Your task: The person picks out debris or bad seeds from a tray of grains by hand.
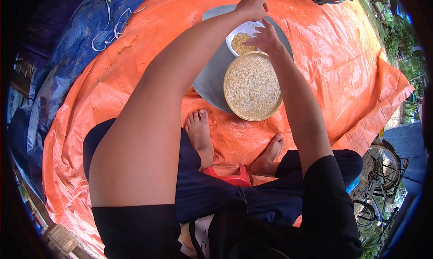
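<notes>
Two hands observed. We keep our left hand (252,8) in a narrow, curled grip; we cannot tell whether it encloses anything. Our right hand (267,37) is wide, fingers spread at the white bowl (229,43) of yellowish grains (241,43). Nearer us, a round shallow sieve (227,98) of pale flakes (252,85) overlaps the grey tray (208,85). Beneath: orange tarp (135,69). We note a bicycle (383,182) at right.

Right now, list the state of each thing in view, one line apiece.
Left hand: fingers curled.
Right hand: open, fingers spread.
White bowl: partly filled with grain.
Round tray: covered with pale grains.
Grey platter: under the bowl, partly bare.
Orange tarp: spread out, wrinkled.
Blue tarp: rumpled.
Red stool: mostly hidden.
Bicycle: riderless.
</notes>
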{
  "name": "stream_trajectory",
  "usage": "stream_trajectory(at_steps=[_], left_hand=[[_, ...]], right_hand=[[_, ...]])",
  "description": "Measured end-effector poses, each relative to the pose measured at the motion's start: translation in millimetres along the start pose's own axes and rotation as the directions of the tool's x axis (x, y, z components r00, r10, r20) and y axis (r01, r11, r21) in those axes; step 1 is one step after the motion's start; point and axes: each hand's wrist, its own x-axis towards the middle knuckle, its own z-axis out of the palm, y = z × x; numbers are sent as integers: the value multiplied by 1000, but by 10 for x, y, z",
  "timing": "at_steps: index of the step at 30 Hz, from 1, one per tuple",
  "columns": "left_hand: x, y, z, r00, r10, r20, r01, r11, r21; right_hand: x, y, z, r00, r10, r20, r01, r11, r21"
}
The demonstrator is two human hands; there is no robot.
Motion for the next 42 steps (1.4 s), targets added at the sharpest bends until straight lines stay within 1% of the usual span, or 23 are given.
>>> stream_trajectory(at_steps=[1,4,6,9,12,15,19,23,26,28,31,33,34,36,37,40,42], left_hand=[[7,-50,0,1000,-16,0,16,1000,7],[18,-154,-64,999,-37,-16,38,999,38],[-10,-181,-103,999,-23,-40,26,998,58],[-22,-160,-115,997,-73,-6,73,995,74],[-13,-131,-58,996,-84,16,83,996,27],[-44,-78,6,1000,-30,5,29,999,33],[-88,-16,70,999,-14,40,14,1000,7],[-115,-51,149,999,22,49,-21,1000,-14],[-171,-52,221,997,27,75,-26,1000,-14],[-185,-6,217,995,38,93,-38,999,-8],[-210,44,196,991,57,118,-59,998,15],[-220,59,178,989,56,138,-63,997,44],[-238,46,176,982,63,176,-83,991,107],[-283,10,161,966,69,248,-127,966,227],[-315,-18,184,960,87,268,-156,956,249],[-493,-92,321,932,127,341,-234,927,294],[-658,-38,469,898,152,412,-284,917,280]], right_hand=[[-8,-4,-19,1000,9,2,-9,1000,0],[-50,40,-76,999,-36,35,32,991,129],[-34,53,-100,998,-69,5,69,997,47],[-19,76,-167,994,-104,-38,102,994,-48],[-27,85,-160,992,-114,-50,112,993,-44],[-35,60,-104,991,-134,-32,133,991,-20],[-88,39,17,966,-255,-54,256,966,29],[-174,-53,7,959,-280,-46,273,954,-125],[-251,1,-107,939,-343,-22,324,906,-271],[-373,40,-152,925,-378,-24,353,884,-307],[-550,24,-198,923,-362,-128,347,929,-128],[-748,87,-321,943,-330,-53,325,942,-88],[-885,134,-384,950,-312,-15,310,948,-72],[-1251,257,-482,961,-269,-59,268,963,-22],[-1465,302,-505,965,-248,-79,249,968,5],[-2098,434,-617,964,-201,-177,236,949,207],[-2482,613,-666,936,-258,-238,304,935,182]])
